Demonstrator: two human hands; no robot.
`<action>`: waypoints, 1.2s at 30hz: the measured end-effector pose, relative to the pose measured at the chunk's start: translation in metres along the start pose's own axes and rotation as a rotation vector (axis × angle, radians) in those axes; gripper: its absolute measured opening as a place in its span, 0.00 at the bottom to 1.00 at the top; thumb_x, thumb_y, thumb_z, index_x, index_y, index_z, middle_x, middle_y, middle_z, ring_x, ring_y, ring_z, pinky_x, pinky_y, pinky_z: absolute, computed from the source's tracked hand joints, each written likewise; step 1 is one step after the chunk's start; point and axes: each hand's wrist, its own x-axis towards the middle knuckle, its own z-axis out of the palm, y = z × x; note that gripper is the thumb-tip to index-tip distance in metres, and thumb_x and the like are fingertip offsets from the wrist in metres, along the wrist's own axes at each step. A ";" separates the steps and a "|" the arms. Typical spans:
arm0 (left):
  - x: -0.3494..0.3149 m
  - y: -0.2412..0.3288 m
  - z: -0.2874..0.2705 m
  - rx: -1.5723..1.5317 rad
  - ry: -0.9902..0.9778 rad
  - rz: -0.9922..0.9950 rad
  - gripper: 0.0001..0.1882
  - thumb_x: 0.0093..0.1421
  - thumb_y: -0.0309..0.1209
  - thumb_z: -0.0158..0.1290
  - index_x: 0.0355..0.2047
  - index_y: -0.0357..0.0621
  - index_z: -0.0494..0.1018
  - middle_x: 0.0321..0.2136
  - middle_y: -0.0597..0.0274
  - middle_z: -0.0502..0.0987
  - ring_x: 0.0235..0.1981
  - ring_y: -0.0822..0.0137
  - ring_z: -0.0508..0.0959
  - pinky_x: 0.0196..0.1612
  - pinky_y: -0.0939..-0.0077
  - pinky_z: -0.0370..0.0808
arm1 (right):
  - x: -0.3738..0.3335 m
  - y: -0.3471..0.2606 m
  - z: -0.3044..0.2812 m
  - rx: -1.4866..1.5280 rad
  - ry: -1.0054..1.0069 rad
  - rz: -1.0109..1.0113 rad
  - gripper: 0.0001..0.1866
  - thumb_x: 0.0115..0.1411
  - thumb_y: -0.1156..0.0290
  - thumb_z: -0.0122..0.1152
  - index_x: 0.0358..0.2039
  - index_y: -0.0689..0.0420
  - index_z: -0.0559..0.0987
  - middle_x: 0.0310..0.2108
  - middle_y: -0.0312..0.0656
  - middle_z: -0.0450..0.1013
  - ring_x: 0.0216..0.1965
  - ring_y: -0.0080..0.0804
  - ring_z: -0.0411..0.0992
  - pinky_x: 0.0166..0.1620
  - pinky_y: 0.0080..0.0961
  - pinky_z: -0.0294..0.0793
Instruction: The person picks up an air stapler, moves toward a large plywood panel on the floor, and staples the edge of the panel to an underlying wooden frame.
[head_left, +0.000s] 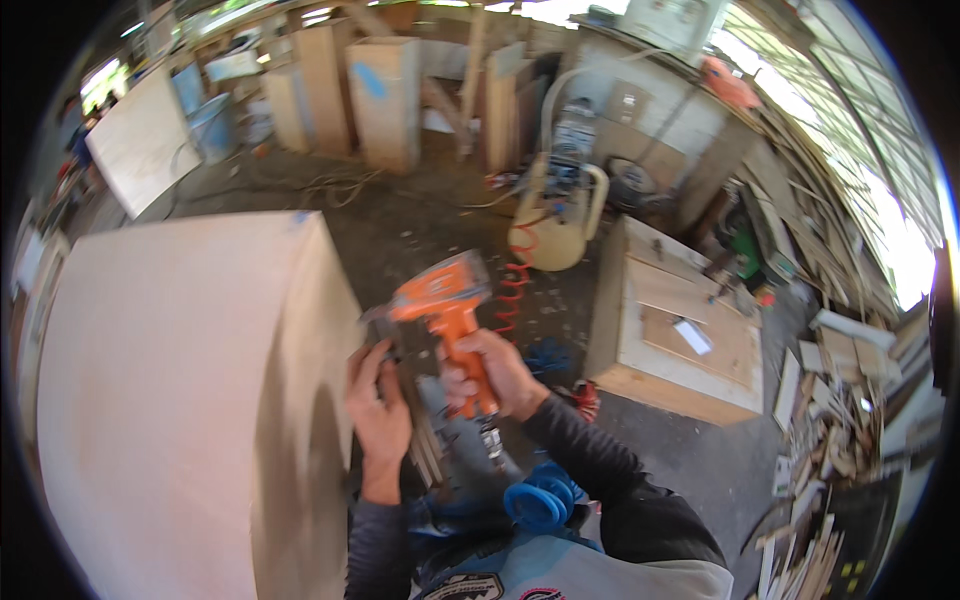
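An orange air nail gun [452, 290] is held up in front of me, its nose toward the left and its handle down. My right hand [497, 372] wraps round the handle, above the metal air fitting [491, 440] at its base. Below the gun's nose, my left hand [380, 400] has its fingers curled at the dark magazine end [384, 335], thumb and fingertips seeming to pinch it. Beside that hand stands a large pale plywood box [170, 370]. A blue coiled air hose [540, 497] hangs near my waist.
A cream air compressor [552, 228] with a red coiled hose [515, 285] stands ahead. To the right is a wooden cabinet [660, 392] with a small white item [692, 337] on top. Scrap wood [830, 425] is heaped far right. Tall panels [385, 105] line the back.
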 end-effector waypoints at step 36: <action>0.210 0.265 0.078 -0.836 -0.480 -1.534 0.14 0.65 0.40 0.51 0.36 0.40 0.77 0.26 0.57 0.78 0.27 0.62 0.78 0.28 0.65 0.74 | -0.237 -0.275 0.282 -1.408 1.128 -0.113 0.31 0.55 0.60 0.67 0.55 0.59 0.66 0.25 0.57 0.77 0.28 0.59 0.77 0.34 0.52 0.75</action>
